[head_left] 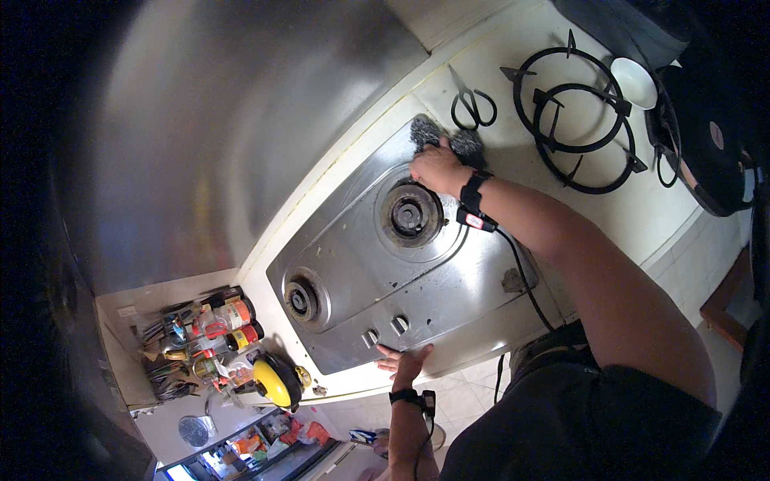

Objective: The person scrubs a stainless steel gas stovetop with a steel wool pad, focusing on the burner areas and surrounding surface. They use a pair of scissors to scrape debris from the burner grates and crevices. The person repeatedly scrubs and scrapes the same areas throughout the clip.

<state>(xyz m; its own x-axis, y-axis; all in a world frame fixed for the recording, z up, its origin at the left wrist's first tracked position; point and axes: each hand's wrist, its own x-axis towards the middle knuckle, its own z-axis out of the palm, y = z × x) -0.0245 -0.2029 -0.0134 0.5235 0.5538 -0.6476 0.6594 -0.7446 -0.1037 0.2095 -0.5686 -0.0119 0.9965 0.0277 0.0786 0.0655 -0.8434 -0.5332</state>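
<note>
My right hand (442,169) grips a steel wool scourer (426,131) at the far right corner of a stainless steel gas hob (349,264). Dark scourer strands (468,146) show on both sides of my fingers, and part of it is hidden under them. Close below this hand is the larger burner (410,214), bare of its pan support and ringed with brown grime. My left hand (409,364) rests with spread fingers on the hob's front edge, holding nothing, near two control knobs (399,325). The smaller burner (301,299) is at the left end.
Black-handled scissors (473,109) lie on the counter behind the scourer. Two black pan supports (580,120) overlap to the right, beside a white bowl (634,83) and a black bag (704,132). Bottles (236,314) and a yellow-lidded pot (274,382) crowd the left corner. A cable hangs from my right wrist.
</note>
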